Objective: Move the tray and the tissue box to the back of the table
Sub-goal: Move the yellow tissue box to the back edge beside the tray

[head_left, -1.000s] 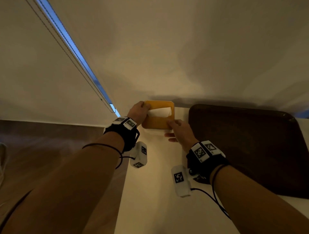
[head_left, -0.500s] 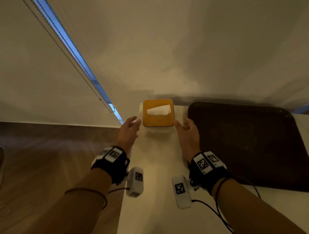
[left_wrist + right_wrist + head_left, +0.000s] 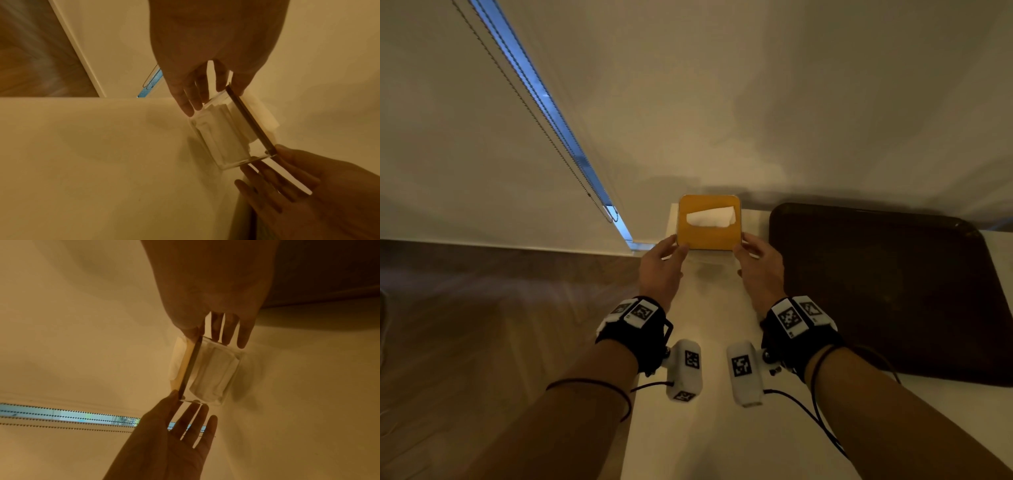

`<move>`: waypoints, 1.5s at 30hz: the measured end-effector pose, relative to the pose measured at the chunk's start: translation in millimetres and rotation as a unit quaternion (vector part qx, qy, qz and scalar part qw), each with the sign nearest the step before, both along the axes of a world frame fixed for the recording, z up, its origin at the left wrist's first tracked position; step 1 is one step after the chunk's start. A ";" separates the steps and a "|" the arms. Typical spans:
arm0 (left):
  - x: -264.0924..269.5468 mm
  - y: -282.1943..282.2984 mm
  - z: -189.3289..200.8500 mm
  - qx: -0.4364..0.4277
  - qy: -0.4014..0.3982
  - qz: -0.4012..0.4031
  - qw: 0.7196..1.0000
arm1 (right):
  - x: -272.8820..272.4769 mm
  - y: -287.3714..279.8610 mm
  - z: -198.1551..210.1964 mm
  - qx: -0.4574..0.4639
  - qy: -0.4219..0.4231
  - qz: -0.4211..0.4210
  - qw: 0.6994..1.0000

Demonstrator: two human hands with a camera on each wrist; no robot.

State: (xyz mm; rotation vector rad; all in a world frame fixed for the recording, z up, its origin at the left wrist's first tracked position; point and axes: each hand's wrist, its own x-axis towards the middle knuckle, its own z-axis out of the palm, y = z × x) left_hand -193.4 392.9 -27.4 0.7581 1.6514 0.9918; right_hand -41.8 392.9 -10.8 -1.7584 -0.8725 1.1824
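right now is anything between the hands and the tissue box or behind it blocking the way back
Nothing visible. The left hand and right hand already touch the tissue box at its near corners. It sits at the back edge by the wall; the tray lies beside it, apart.

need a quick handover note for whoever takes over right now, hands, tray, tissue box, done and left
Left hand: fingers straight, touching the left near corner of the tissue box.
Right hand: same on the right near corner.
Tissue box: upright at the far end of the table, close to the wall, a tissue showing in its slot.
Tray: flat on the table right of the box, far edge near the wall.
Done: both look placed at the back.
Left: final nudge if wanted, then withdraw both hands.
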 end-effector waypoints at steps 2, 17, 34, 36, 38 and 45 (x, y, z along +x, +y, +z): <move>-1.5 2.6 -0.4 0.002 0.004 0.005 1.000 | -1.2 1.2 -1.2 0.000 0.003 -0.001 1.000; -21.2 24.4 3.9 -0.006 -0.002 -0.008 1.000 | -20.1 11.8 0.0 -0.009 0.002 0.018 1.000; -21.5 30.2 0.8 0.000 -0.019 -0.009 1.000 | -18.3 17.3 1.3 -0.002 -0.027 0.024 0.999; -21.6 30.4 0.4 0.001 -0.013 -0.010 1.000 | -18.3 17.2 0.4 -0.003 -0.028 0.028 0.999; -21.1 30.3 0.2 0.004 -0.010 -0.008 1.000 | -17.9 17.2 -0.5 -0.001 -0.030 0.029 0.999; -21.3 31.1 -3.1 0.009 0.004 -0.007 1.000 | -16.5 16.4 -2.3 0.004 -0.029 0.029 0.999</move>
